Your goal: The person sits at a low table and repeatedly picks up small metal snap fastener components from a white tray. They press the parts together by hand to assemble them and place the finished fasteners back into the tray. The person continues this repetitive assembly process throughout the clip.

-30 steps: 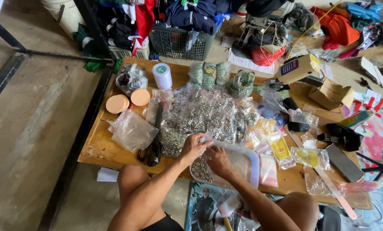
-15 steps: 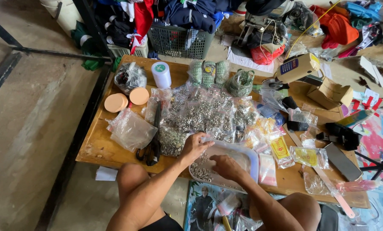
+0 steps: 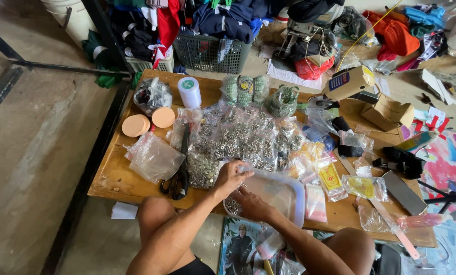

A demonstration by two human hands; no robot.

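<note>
A white plastic tray (image 3: 293, 189) sits at the near edge of a low wooden table (image 3: 113, 179), with small metal pieces (image 3: 233, 204) in its near left corner. My left hand (image 3: 232, 175) rests on the tray's far left rim, fingers curled beside a clear bag of metal pieces. My right hand (image 3: 252, 204) lies flat inside the tray, next to the loose pieces. Whether either hand pinches anything is hidden. Beyond the tray spread several clear bags of metal rings (image 3: 238, 140).
Black scissors (image 3: 179, 175) lie left of the tray beside an empty clear bag (image 3: 154, 159). Two round peach lids (image 3: 136, 125), a white tape roll (image 3: 189, 91), yellow packets (image 3: 331, 176) and a cardboard box (image 3: 388, 113) crowd the table. A basket of clothes (image 3: 205, 51) stands behind.
My right hand has slid from the tray's far left corner down into the tray toward its near left. My left hand has stayed near the rim.
</note>
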